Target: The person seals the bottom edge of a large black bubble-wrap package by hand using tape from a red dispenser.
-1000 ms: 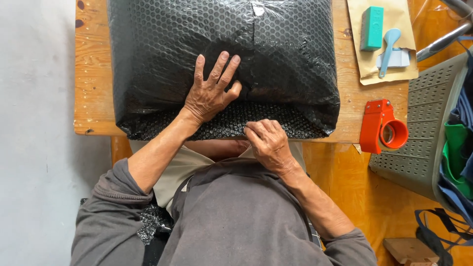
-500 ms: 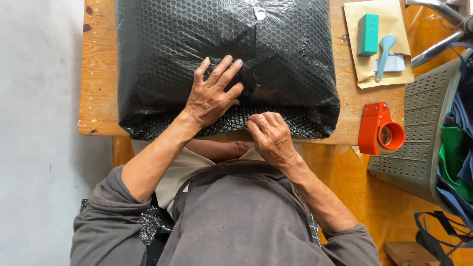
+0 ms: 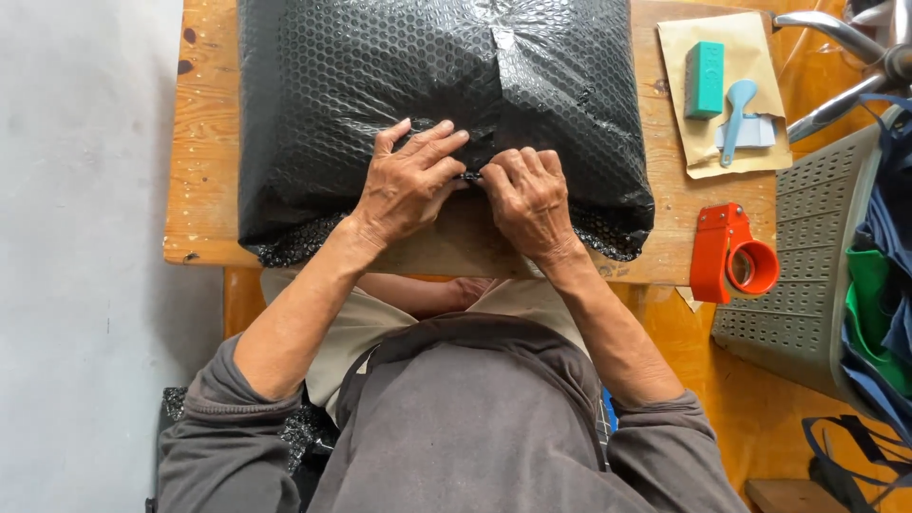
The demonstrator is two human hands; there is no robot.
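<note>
On the wooden table (image 3: 204, 142), a black bubble-wrapped parcel (image 3: 380, 85) is lying flat, its near edge hanging slightly over the table's front. Both hands are resting on that near edge, side by side — the left hand (image 3: 408, 185) is pressing down with fingers spread, the right hand (image 3: 528, 198) is curling its fingers onto the wrap, though whether it is pinching the film I cannot tell. Right of the parcel, an orange tape dispenser (image 3: 727, 255) is sitting, with a brown envelope (image 3: 679, 57) beyond it.
</note>
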